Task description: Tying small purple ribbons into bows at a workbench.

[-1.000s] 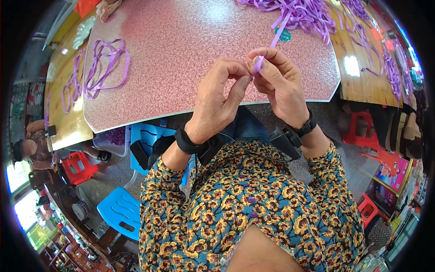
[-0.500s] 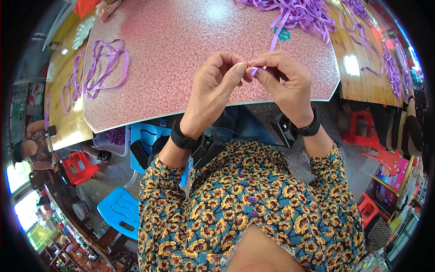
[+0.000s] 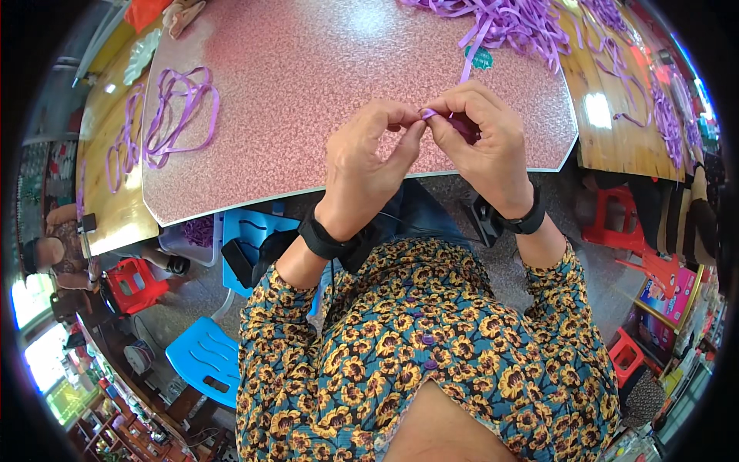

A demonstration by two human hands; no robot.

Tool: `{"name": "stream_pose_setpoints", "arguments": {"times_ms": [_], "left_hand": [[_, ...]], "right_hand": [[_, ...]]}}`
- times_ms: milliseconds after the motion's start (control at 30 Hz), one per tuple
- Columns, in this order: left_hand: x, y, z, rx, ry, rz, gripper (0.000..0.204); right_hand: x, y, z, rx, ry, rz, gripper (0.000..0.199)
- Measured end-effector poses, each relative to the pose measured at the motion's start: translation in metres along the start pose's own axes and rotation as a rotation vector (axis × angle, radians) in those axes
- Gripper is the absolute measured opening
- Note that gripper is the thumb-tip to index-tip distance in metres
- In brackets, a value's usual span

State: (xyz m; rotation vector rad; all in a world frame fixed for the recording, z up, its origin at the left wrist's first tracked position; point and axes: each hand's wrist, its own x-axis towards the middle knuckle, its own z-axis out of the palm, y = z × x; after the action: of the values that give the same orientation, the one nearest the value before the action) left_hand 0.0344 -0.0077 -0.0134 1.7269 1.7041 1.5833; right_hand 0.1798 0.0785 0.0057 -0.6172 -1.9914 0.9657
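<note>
A: Where are the hands?

B: Both sit in the upper middle of the frame, brought together over the near edge of the pink speckled table. The left hand and the right hand meet at the fingertips, pinched on a small bit of purple ribbon.

A: How much of that ribbon shows?

B: Only a short fold between the thumbs and forefingers. The right hand's fingers curl over the rest, so I cannot tell how it runs on from there.

A: Anything behind them?

B: A single strand rises just above the right hand toward a tangled ribbon pile at the top of the frame, with a small teal tag beside it. Whether that strand joins the pinched piece is hidden by the knuckles.

A: And the left side?

B: A bundle of ribbon loops lies on the table at upper left, well apart from the hands. More loops lie on the wooden bench further left.

A: Below the table?

B: A blue plastic stool at lower left, a red stool beside it, and another red stool at right. Each wrist carries a black band.
</note>
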Motion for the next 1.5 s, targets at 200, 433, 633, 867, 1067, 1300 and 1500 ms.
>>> {"name": "stream_pose_setpoints", "arguments": {"times_ms": [200,433,633,867,1067,1300,1500], "left_hand": [[0.006,0.005,0.001,0.043,0.008,-0.031,0.015],[0.004,0.004,0.002,-0.235,-0.015,-0.234,0.013],[0.007,0.002,0.006,-0.274,0.119,-0.027,0.016],[0.002,-0.001,0.005,-0.258,0.088,0.039,0.024],[0.005,-0.004,0.000,-0.250,0.006,0.037,0.026],[0.005,-0.004,-0.005,-0.063,-0.006,0.182,0.028],[0.005,-0.008,-0.001,-0.029,0.035,0.217,0.025]], "right_hand": [[0.003,-0.003,-0.008,0.002,-0.145,0.012,0.008],[0.004,-0.003,-0.016,0.703,-0.298,0.698,0.015],[0.004,-0.001,-0.013,0.925,-0.248,0.802,0.018],[0.003,-0.003,-0.016,0.958,-0.239,0.846,0.018],[0.002,-0.002,-0.017,0.906,-0.258,0.821,0.021],[0.003,0.000,-0.019,0.959,-0.261,0.848,0.022],[0.005,0.000,-0.018,0.892,-0.260,0.815,0.023]]}}
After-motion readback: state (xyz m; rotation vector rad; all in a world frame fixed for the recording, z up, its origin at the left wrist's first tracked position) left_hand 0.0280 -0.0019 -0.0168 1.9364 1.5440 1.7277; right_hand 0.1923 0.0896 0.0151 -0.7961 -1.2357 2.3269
